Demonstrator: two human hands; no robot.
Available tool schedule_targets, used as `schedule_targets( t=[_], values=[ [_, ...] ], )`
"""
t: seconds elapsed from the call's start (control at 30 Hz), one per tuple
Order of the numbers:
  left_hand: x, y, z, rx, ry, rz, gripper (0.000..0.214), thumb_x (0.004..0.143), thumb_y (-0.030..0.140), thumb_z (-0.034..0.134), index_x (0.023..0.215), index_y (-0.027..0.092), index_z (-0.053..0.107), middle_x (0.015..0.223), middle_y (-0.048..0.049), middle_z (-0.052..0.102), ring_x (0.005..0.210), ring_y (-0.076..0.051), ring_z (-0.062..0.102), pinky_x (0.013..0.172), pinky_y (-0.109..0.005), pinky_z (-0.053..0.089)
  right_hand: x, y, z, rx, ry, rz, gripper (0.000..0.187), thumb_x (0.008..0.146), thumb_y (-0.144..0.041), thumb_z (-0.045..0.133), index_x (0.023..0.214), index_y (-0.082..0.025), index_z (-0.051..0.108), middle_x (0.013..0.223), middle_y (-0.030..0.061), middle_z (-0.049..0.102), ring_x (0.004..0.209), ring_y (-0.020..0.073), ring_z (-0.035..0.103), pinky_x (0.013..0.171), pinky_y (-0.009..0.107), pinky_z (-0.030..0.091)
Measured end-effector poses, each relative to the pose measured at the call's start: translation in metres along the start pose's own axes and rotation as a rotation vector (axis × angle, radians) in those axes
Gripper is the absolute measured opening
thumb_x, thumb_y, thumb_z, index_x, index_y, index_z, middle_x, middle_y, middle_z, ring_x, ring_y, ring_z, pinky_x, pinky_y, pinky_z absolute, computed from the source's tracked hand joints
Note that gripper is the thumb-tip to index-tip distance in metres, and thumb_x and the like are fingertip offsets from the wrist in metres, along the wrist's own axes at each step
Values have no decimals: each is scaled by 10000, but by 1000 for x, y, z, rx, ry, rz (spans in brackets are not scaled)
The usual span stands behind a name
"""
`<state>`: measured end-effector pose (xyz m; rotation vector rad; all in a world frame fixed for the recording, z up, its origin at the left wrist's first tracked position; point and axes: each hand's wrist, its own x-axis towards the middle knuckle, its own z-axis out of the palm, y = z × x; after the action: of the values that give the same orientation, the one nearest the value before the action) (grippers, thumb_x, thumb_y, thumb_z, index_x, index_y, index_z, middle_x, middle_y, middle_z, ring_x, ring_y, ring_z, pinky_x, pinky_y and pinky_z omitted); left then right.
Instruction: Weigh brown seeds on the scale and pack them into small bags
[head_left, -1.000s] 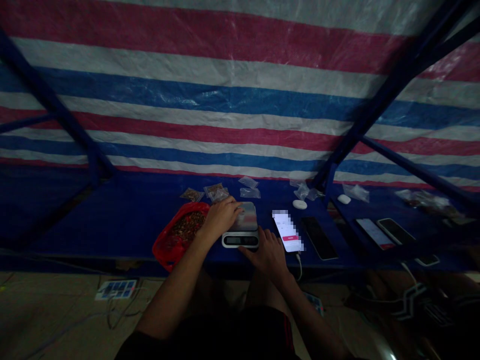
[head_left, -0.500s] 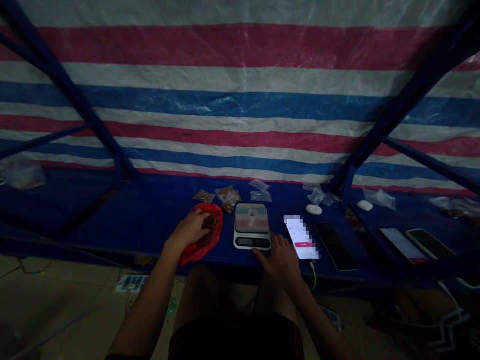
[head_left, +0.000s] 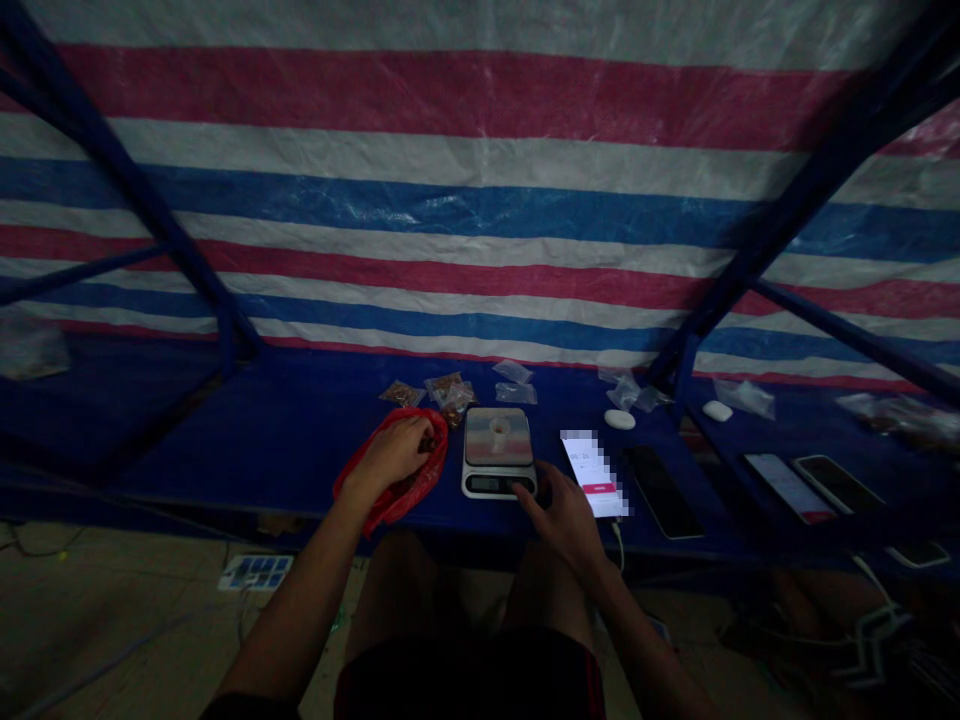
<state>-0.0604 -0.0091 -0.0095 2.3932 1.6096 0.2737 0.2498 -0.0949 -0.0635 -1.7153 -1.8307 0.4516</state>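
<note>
My left hand [head_left: 401,450] reaches into an open red plastic bag [head_left: 401,503] of small brown pieces [head_left: 427,442], its fingers curled around some of them. Right of the bag stands a small digital kitchen scale [head_left: 498,480] with a metal top. On that top is a small pale, round cup-like thing [head_left: 499,433]. My right hand [head_left: 562,510] is at the scale's front right corner; its thumb touches the front panel by the display, while the other fingers are bent and apart, holding nothing.
Behind the scale lie small clear bags of brown pieces [head_left: 447,388] and flat clear bags [head_left: 515,394]. To the right are a lit phone [head_left: 589,470] on a cable, a dark phone [head_left: 666,492] and a white oval case [head_left: 619,420]. Blue metal posts [head_left: 724,265] slant up on both sides.
My left hand has curled its fingers more tightly in the brown pieces. My right thumb has moved from the scale's front edge up onto its panel. The view has shifted slightly.
</note>
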Motion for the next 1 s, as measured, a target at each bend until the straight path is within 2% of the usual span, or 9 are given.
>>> schedule_targets(
  t=[0.1, 0.2, 0.37, 0.47, 0.67, 0.8, 1.0],
  values=[
    [2, -1, 3, -14, -33, 39, 292, 847, 164, 624, 1126, 213, 694, 1222, -86, 723, 1101, -254, 681, 975, -355, 512, -1, 4, 5, 109, 33, 41, 626, 943, -636, 572, 1279, -110, 629, 859, 94, 714, 808, 269, 677, 714, 372, 510],
    [4, -2, 7, -27, -48, 55, 294, 850, 164, 634, 1131, 209, 710, 1259, -91, 710, 1137, -255, 666, 1023, -356, 490, -3, 5, 12, 241, 101, 48, 550, 959, -586, 580, 1267, -132, 625, 843, 68, 698, 757, 233, 653, 677, 346, 498],
    [6, -4, 10, -67, -32, 20, 203, 905, 150, 595, 1070, 179, 710, 1151, -103, 745, 1046, -247, 696, 944, -344, 508, -1, 4, 23, 460, 263, 38, 340, 990, -480, 574, 1110, -175, 665, 891, 67, 710, 786, 214, 656, 712, 337, 515],
    [8, -7, 11, -71, -42, 20, 228, 899, 141, 603, 1091, 173, 723, 1162, -110, 753, 1059, -252, 700, 925, -339, 512, 3, 4, 26, 540, 288, 21, 288, 994, -444, 576, 1060, -181, 671, 933, 77, 729, 827, 220, 680, 730, 339, 528],
    [12, -14, 9, -99, -82, 36, 220, 893, 152, 619, 1046, 184, 773, 1101, -96, 785, 992, -238, 726, 902, -321, 515, 2, 5, 26, 535, 273, -40, 231, 993, -392, 574, 996, -189, 686, 893, 65, 728, 812, 217, 680, 711, 329, 519],
    [11, -18, 0, -130, -111, 3, 229, 897, 177, 610, 1041, 189, 787, 1104, -95, 795, 993, -239, 733, 890, -314, 510, 0, 5, 25, 514, 294, -56, 214, 991, -366, 571, 948, -193, 690, 850, 54, 717, 778, 209, 669, 684, 317, 508],
    [7, -23, -17, -244, -176, -110, 247, 860, 195, 606, 1018, 192, 796, 1038, -80, 810, 871, -220, 749, 768, -278, 520, 0, 4, 21, 483, 279, -122, 211, 995, -336, 560, 901, -196, 687, 833, 47, 704, 782, 205, 663, 686, 314, 494]
  ],
)
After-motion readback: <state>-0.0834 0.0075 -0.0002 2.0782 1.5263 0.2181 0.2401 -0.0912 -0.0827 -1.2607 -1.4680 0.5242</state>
